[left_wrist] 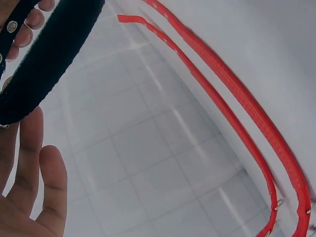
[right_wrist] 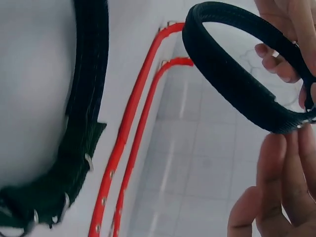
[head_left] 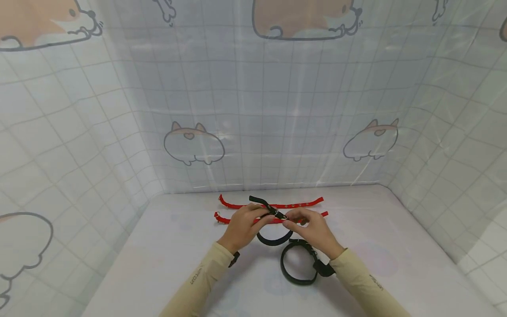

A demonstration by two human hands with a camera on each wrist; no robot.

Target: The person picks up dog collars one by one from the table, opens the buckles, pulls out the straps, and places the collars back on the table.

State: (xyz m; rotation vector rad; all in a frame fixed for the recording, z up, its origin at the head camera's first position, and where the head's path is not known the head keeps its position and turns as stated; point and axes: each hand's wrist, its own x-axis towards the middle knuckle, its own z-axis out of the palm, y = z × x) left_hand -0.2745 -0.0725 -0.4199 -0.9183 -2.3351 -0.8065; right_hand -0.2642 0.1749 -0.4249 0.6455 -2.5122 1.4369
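A black collar (head_left: 274,241) with metal-rimmed holes is raised off the table, its band bent into a loop. My left hand (head_left: 244,221) grips the strap beside the buckle, and the strap's free end sticks out up and to the left. From the other side, my right hand (head_left: 313,229) pinches the collar at its buckle (head_left: 281,215). The wide band of the collar (left_wrist: 57,59) fills the upper left of the left wrist view. In the right wrist view, the collar (right_wrist: 232,91) is a nearly closed loop. Fingers partly hide the buckle.
A second black collar (head_left: 283,267), closed in a ring, lies on the white table (head_left: 166,264) below the right hand. Two red collars (head_left: 313,203) (head_left: 222,219) lie stretched out behind the hands, roughly parallel. A tiled-pattern curtain (head_left: 277,110) stands behind and at both sides.
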